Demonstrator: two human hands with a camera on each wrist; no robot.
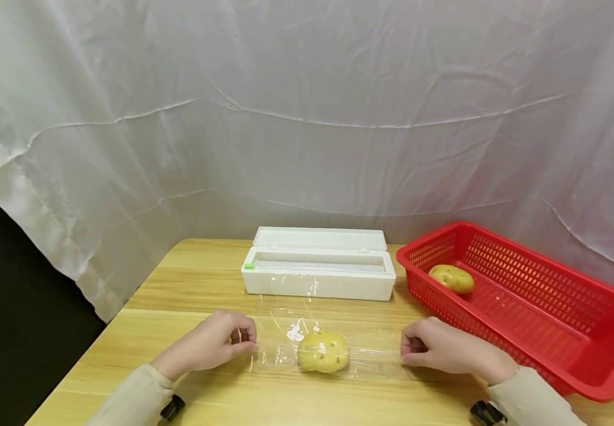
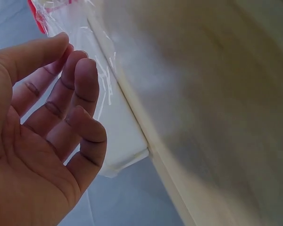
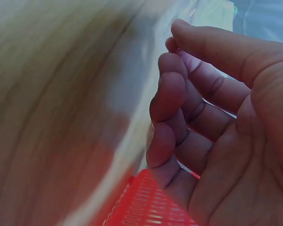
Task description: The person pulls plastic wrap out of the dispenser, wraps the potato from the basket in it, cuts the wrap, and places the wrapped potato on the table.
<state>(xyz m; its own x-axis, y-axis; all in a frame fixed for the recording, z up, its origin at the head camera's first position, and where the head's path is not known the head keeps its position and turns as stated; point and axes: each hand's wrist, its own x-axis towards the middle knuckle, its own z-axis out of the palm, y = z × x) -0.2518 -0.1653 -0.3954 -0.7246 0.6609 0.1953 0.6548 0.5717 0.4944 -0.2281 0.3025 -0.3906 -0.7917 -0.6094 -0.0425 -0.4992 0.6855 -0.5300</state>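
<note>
A clear sheet of plastic wrap [image 1: 373,355] runs from the white wrap box toward me and lies over a yellow potato [image 1: 324,351] on the table. My left hand [image 1: 221,338] pinches the sheet's left edge between thumb and index finger. At the opposite edge, my right hand [image 1: 440,346] pinches the film the same way. Both wrist views show the thumb meeting the index fingertip, the other fingers curled. The box [image 1: 320,286] stands behind the potato, its lid [image 1: 320,238] raised, a roll inside and a green slider [image 1: 249,265] at its left end.
A red plastic basket [image 1: 514,355] stands on the right, close by my right forearm, with another potato [image 1: 452,278] inside. A pale curtain [image 1: 307,118] hangs behind the wooden table [image 1: 179,284]. Something black [image 1: 13,307] lies beyond the table's left edge.
</note>
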